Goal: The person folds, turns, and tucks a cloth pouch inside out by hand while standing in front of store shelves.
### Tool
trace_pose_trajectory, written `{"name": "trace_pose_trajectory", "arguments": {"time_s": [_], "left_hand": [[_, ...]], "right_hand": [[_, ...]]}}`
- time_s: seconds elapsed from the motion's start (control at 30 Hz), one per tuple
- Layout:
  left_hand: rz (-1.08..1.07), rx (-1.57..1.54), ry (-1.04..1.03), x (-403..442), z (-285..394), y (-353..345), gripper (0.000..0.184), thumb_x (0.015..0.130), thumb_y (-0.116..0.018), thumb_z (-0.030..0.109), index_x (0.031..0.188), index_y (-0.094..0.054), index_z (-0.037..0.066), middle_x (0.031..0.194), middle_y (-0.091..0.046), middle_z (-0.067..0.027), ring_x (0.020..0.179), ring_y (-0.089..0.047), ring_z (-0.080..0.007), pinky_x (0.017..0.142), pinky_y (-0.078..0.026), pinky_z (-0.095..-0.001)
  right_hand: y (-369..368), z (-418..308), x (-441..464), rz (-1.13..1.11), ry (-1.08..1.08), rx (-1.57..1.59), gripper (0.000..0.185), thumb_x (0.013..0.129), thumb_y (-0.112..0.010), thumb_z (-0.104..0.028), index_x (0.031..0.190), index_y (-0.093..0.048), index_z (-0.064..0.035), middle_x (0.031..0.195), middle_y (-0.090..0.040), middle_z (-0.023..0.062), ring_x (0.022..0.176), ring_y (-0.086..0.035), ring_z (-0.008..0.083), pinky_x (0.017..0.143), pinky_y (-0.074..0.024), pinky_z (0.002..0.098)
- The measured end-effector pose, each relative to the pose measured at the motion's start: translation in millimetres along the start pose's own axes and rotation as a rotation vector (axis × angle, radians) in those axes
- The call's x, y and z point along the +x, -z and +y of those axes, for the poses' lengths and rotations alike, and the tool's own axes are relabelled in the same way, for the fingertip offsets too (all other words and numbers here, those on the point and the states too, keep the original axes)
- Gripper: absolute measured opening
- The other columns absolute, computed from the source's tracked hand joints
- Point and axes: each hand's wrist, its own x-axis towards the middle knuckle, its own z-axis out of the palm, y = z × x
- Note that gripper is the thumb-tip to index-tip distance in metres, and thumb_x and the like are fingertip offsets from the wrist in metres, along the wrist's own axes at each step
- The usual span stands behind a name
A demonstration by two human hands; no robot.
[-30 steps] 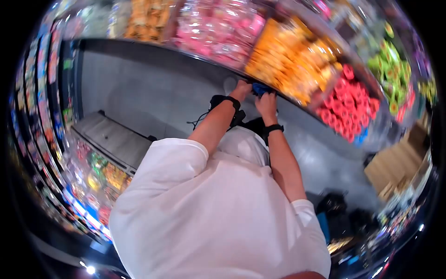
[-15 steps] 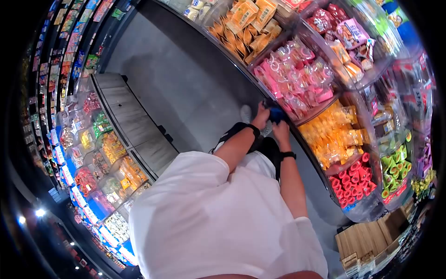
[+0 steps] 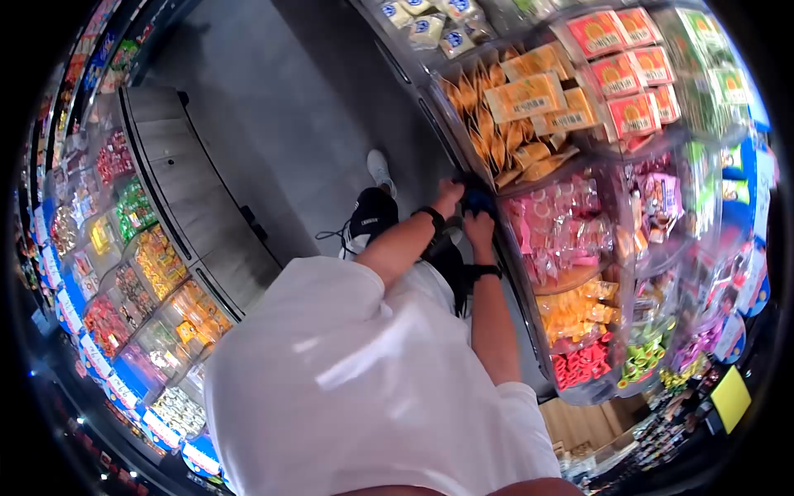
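Note:
My left hand (image 3: 447,198) is closed on the left side of a dark blue item (image 3: 475,201), which looks like a bunched bag or cloth. On its right side my right hand (image 3: 479,227) grips the same item, fingers curled. Both hands are close together in front of my legs, beside the dark edge of the candy display on the right. Nearest to them are the bin of pink packets (image 3: 562,219) and the bin of orange packets (image 3: 529,103). What lies inside the blue item is too dark to tell.
Another candy display (image 3: 157,273) with a grey wooden cabinet (image 3: 186,178) stands on the left. The grey floor (image 3: 281,107) runs between the displays, with my white shoe (image 3: 379,168) on it. A wooden crate (image 3: 583,423) is at the lower right.
The view has turned and moved along the display, so the orange packets and boxed sweets are now nearer. My hands keep hold of the blue item. One foot has stepped forward.

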Motion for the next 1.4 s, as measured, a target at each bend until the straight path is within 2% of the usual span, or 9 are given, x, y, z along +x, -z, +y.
{"name": "trace_pose_trajectory", "arguments": {"time_s": [0.3, 0.47, 0.57, 0.83, 0.93, 1.07, 1.13, 1.33, 1.4], "left_hand": [[-0.058, -0.490, -0.219, 105.1, 136.2, 97.6, 0.029, 0.075, -0.066, 0.020, 0.098, -0.067, 0.002, 0.093, -0.068, -0.0202, 0.092, -0.066, -0.0325, 0.078, -0.049, -0.0382], [0.206, -0.231, -0.196, 88.9, 136.2, 74.1, 0.037, 0.076, -0.065, 0.024, 0.107, -0.064, 0.004, 0.103, -0.064, -0.0238, 0.105, -0.059, -0.0389, 0.089, -0.046, -0.0428], [-0.037, -0.027, -0.074, 77.8, 171.1, 114.4, 0.038, 0.075, -0.068, 0.024, 0.110, -0.064, 0.008, 0.104, -0.065, -0.0194, 0.104, -0.060, -0.0366, 0.087, -0.047, -0.0416], [0.181, -0.254, -0.197, 178.1, 281.1, 190.0, 0.027, 0.080, -0.064, 0.019, 0.095, -0.064, -0.003, 0.092, -0.066, -0.0205, 0.088, -0.065, -0.0308, 0.074, -0.047, -0.0389], [-0.001, -0.480, -0.247, 195.1, 345.5, 233.4, 0.018, 0.085, -0.055, 0.006, 0.098, -0.063, -0.002, 0.091, -0.067, -0.0109, 0.082, -0.064, -0.0242, 0.072, -0.049, -0.0358], [-0.104, -0.533, -0.292, 231.7, 414.0, 281.7, 0.017, 0.088, -0.053, 0.010, 0.097, -0.062, -0.001, 0.085, -0.062, -0.0067, 0.077, -0.060, -0.0180, 0.069, -0.048, -0.0342], [0.055, 0.167, -0.066, 276.6, 413.2, 276.6, 0.035, 0.082, -0.057, 0.015, 0.112, -0.053, -0.002, 0.099, -0.061, -0.0167, 0.091, -0.059, -0.0264, 0.076, -0.048, -0.0408], [0.147, 0.055, -0.004, 248.6, 397.6, 238.1, 0.072, 0.071, -0.070, 0.026, 0.124, -0.034, -0.006, 0.123, -0.044, -0.0249, 0.121, -0.041, -0.0405, 0.100, -0.037, -0.0433], [-0.022, 0.047, 0.130, 263.9, 375.8, 242.1, 0.073, 0.073, -0.069, 0.023, 0.129, -0.033, -0.007, 0.119, -0.048, -0.0247, 0.119, -0.043, -0.0393, 0.099, -0.037, -0.0438]], "right_hand": [[-42.9, -153.9, 116.9, -0.068, 0.093, 0.089, 0.045, 0.079, -0.055, -0.038, 0.093, -0.062, 0.0044, 0.096, -0.059, 0.0349, 0.096, -0.055, 0.0506, 0.086, -0.0434, 0.0534], [-18.0, -169.9, 114.8, -0.247, 0.081, 0.174, 0.043, 0.079, -0.054, -0.032, 0.102, -0.061, 0.0040, 0.102, -0.058, 0.0344, 0.102, -0.053, 0.0490, 0.089, -0.0423, 0.0511], [-23.5, -171.8, 123.3, -0.200, 0.123, 0.049, 0.049, 0.082, -0.053, -0.033, 0.107, -0.058, 0.0094, 0.108, -0.057, 0.0356, 0.110, -0.051, 0.0475, 0.092, -0.0411, 0.0464], [-63.5, -304.1, 214.6, -0.178, 0.300, 0.087, 0.042, 0.080, -0.057, -0.034, 0.079, -0.061, 0.0073, 0.083, -0.060, 0.0322, 0.088, -0.059, 0.0474, 0.076, -0.0457, 0.0516], [-74.3, -375.9, 247.1, -0.093, 0.322, 0.103, 0.043, 0.080, -0.054, -0.034, 0.074, -0.061, 0.0083, 0.076, -0.059, 0.0324, 0.080, -0.060, 0.0469, 0.072, -0.0463, 0.0527], [-92.0, -451.9, 292.1, -0.266, 0.194, 0.348, 0.044, 0.083, -0.053, -0.035, 0.095, -0.061, 0.0063, 0.094, -0.059, 0.0336, 0.097, -0.057, 0.0458, 0.080, -0.0461, 0.0484], [-91.2, -468.0, 297.4, -0.360, 0.223, 0.073, 0.043, 0.083, -0.053, -0.036, 0.100, -0.062, 0.0019, 0.097, -0.060, 0.0306, 0.100, -0.057, 0.0447, 0.082, -0.0458, 0.0470], [-131.5, -367.2, 313.8, -0.442, 0.363, 0.067, 0.064, 0.086, -0.045, -0.045, 0.122, -0.050, 0.0071, 0.121, -0.050, 0.0338, 0.118, -0.047, 0.0434, 0.101, -0.0370, 0.0465], [-82.8, -421.0, 285.3, -0.402, 0.050, 0.053, 0.052, 0.087, -0.046, -0.039, 0.114, -0.055, 0.0046, 0.113, -0.054, 0.0345, 0.109, -0.051, 0.0479, 0.095, -0.0400, 0.0513]]}}
